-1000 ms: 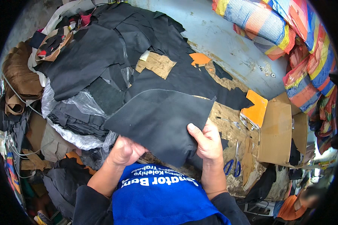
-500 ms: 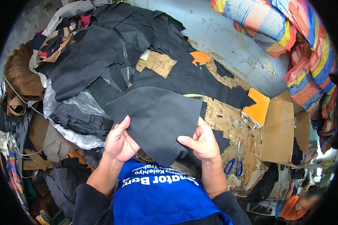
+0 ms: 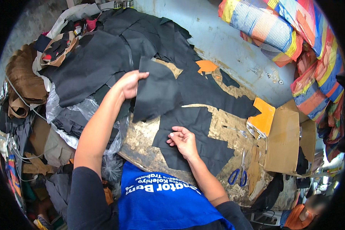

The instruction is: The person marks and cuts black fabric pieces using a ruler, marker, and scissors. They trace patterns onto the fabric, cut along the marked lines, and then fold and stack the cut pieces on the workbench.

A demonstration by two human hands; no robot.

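Note:
My left hand (image 3: 129,84) grips a cut piece of black leather (image 3: 158,92) by its left edge, out over the worktable. My thumb lies on top of the piece, and the fingers are hidden under it. Nearer to me, my right hand (image 3: 184,142) hovers over or rests on another black leather piece (image 3: 191,120); I cannot tell whether it touches. Its fingers are loosely bent and apart, with nothing visible between them. A large pile of black leather (image 3: 92,63) spreads over the far left of the table.
Scissors with blue handles (image 3: 239,174) lie on the worn table (image 3: 142,143) at the right. A pen (image 3: 234,129), an orange pad (image 3: 263,111) and a cardboard box (image 3: 281,142) are beyond. Clear plastic (image 3: 113,149) hangs at the left edge. Another person (image 3: 301,214) is at the lower right.
The leather piece has gone from between both hands to my left hand alone, moving away and left. My right hand has let go of it and shifted left, over leather lying on the table.

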